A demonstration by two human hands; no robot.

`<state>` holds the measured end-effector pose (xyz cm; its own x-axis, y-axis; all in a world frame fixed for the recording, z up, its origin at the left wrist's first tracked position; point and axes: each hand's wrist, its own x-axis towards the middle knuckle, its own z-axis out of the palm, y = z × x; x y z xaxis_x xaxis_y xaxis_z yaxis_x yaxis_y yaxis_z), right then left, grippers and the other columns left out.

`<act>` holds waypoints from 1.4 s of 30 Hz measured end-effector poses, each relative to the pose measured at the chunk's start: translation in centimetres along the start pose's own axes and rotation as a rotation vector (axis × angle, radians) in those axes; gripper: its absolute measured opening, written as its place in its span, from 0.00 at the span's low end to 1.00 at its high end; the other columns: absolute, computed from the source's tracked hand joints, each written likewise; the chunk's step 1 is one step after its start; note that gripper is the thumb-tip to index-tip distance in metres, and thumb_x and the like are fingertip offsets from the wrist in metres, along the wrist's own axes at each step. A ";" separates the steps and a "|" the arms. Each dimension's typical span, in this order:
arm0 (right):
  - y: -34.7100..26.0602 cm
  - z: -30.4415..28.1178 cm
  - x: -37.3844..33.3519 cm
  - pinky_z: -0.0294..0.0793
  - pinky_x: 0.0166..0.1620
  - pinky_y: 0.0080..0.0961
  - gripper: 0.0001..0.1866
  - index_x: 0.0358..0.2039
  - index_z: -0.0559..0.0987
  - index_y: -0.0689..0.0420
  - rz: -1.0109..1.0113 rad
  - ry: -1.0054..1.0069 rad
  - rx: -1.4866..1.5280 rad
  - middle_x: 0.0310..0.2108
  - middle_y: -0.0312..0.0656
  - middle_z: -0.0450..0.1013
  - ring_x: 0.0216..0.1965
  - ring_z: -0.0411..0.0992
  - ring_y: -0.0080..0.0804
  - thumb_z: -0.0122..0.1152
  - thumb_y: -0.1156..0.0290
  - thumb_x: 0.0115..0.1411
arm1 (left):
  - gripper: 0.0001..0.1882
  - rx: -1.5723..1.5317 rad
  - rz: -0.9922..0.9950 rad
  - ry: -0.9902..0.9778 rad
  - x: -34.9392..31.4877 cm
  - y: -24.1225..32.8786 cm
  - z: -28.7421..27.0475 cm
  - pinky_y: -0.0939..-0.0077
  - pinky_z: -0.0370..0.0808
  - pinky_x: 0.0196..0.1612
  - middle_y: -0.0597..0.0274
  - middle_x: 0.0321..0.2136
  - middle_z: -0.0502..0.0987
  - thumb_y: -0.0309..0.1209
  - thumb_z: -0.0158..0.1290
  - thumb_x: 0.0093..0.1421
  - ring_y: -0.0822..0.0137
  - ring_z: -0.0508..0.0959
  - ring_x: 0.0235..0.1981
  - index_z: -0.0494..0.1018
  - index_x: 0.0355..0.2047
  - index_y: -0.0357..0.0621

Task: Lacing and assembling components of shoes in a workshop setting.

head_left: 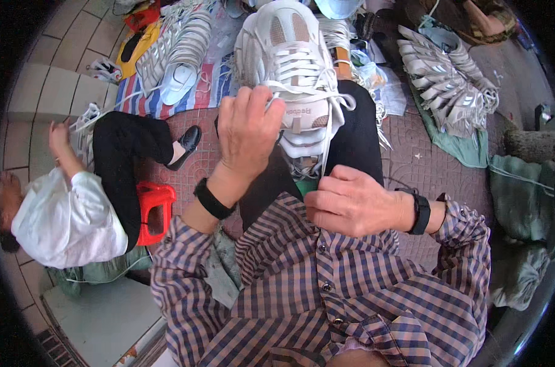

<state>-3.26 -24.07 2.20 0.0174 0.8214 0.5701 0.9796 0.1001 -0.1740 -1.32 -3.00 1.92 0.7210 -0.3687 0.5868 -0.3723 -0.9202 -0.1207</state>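
Note:
A white and beige sneaker upper lies over my lap, toe pointing away, with more white layers beneath it. White laces criss-cross its front and hang loose around the tongue. My left hand is closed at the left side of the tongue, fingertips pinched on the lace. Nearer my body, my right hand is closed on a lace end that runs down taut from the right side of the upper. The fingertips of the right hand are partly hidden.
On the left, another person sits by a red stool, handling white laces. Stacked white uppers lie on a striped sheet. More stacked uppers are at right on green cloth. Green sacks stand beyond my right arm.

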 end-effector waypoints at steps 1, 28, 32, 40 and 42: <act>-0.4 0.0 -0.1 0.60 0.26 0.25 0.08 0.25 0.71 0.57 0.022 0.008 0.064 0.25 0.37 0.60 0.27 0.62 0.29 0.52 0.70 0.41 | 0.08 -0.015 0.064 -0.049 0.3 -0.3 -0.1 0.71 0.65 0.33 0.64 0.30 0.70 0.27 0.49 0.46 0.64 0.70 0.31 0.71 0.29 0.45; 18.8 0.8 -2.9 0.67 0.36 0.17 0.16 0.42 0.73 0.64 0.896 0.495 0.374 0.34 0.36 0.72 0.33 0.67 0.19 0.51 0.65 0.60 | 0.12 -0.762 -0.510 0.258 5.7 -5.6 0.9 0.74 0.69 0.40 0.55 0.37 0.73 0.28 0.49 0.56 0.64 0.74 0.36 0.69 0.41 0.38; 23.4 3.3 -2.5 0.67 0.34 0.17 0.14 0.37 0.76 0.64 0.941 0.335 0.449 0.28 0.33 0.71 0.30 0.66 0.18 0.51 0.66 0.60 | 0.16 -0.486 -0.096 0.009 13.0 -8.4 6.1 0.67 0.70 0.40 0.50 0.34 0.74 0.37 0.47 0.57 0.56 0.75 0.36 0.70 0.39 0.37; 25.1 2.1 -0.3 0.67 0.32 0.17 0.15 0.38 0.74 0.60 1.068 0.363 1.217 0.28 0.30 0.71 0.28 0.67 0.20 0.57 0.61 0.56 | 0.26 -0.240 0.218 -1.357 24.0 -4.1 7.2 0.66 0.70 0.31 0.46 0.25 0.77 0.49 0.56 0.44 0.54 0.76 0.25 0.75 0.31 0.35; 26.1 3.9 -1.1 0.67 0.34 0.18 0.16 0.38 0.74 0.60 0.941 0.406 1.129 0.30 0.31 0.72 0.30 0.68 0.21 0.59 0.62 0.54 | 0.25 -0.215 0.357 -1.442 24.1 -1.7 7.1 0.66 0.71 0.32 0.46 0.27 0.77 0.46 0.58 0.43 0.54 0.76 0.26 0.75 0.34 0.37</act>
<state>21.51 -20.14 -6.11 0.7644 0.6430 0.0476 -0.0758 0.1630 -0.9837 20.79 -11.25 10.60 0.4696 -0.4903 -0.7343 -0.6321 -0.7673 0.1081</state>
